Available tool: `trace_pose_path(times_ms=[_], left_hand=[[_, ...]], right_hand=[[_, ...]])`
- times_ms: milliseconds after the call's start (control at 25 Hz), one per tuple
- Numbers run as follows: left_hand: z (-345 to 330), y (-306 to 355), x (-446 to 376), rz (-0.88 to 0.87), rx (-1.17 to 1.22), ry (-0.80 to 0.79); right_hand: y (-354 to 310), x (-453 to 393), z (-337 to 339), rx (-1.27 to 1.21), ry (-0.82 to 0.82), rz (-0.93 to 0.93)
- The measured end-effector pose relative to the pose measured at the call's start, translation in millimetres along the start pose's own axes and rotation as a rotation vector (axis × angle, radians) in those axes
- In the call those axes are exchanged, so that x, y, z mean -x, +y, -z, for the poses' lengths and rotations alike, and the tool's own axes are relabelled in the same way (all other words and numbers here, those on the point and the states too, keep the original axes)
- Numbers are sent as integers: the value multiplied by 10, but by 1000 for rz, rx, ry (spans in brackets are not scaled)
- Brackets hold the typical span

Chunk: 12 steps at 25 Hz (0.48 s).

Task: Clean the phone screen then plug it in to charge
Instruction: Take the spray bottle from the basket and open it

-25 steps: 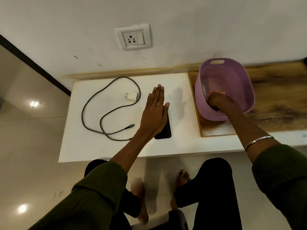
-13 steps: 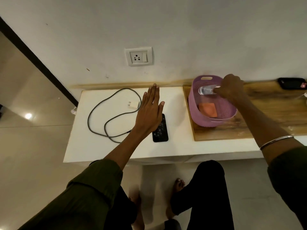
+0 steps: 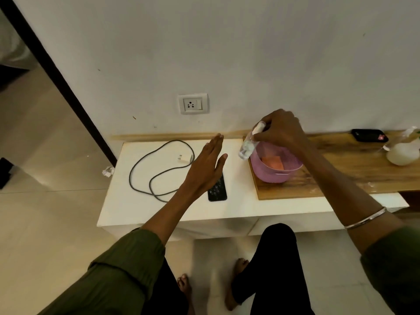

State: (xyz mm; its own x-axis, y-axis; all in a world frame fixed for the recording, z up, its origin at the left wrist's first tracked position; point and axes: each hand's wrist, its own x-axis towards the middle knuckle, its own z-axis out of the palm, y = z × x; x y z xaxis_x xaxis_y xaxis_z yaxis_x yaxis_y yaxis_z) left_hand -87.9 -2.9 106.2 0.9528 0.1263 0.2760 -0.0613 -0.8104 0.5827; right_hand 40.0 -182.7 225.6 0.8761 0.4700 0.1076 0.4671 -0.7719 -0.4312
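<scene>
A black phone [image 3: 217,188] lies screen up on the white table [image 3: 127,208], its upper half hidden under my left hand [image 3: 204,168], which hovers flat with straight fingers. My right hand [image 3: 280,130] grips a small clear spray bottle [image 3: 247,145] with a white cap, held over the left rim of the purple basket [image 3: 272,171]. An orange cloth [image 3: 272,163] lies inside the basket. The grey charging cable [image 3: 156,176] loops on the table, with its white plug adapter [image 3: 183,158] beside my left hand. A white wall socket [image 3: 193,103] sits above the table.
The basket stands on a wooden board [image 3: 341,169] to the right. A second dark phone [image 3: 369,135] and a white jar [image 3: 403,154] are at the board's far right. A crumpled paper [image 3: 108,171] lies on the floor left of the table.
My right hand lifted the spray bottle out of the basket and carried it left over the rim. My left hand stayed flat over the phone. The camera tilted up.
</scene>
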Motion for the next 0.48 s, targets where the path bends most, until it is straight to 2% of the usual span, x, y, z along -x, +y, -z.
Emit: trace_pose_path(times_ms=[160,360,480], left_hand=[[25,197,137,16,76,-106],[25,297,237,151,274,10],[21,257,316,160,299,45]], right_hand=[[-204,193,-199,-106,-111,28],[-287,398,-485,-177,-96,80],[-261,569,-778,-378,-117,49]])
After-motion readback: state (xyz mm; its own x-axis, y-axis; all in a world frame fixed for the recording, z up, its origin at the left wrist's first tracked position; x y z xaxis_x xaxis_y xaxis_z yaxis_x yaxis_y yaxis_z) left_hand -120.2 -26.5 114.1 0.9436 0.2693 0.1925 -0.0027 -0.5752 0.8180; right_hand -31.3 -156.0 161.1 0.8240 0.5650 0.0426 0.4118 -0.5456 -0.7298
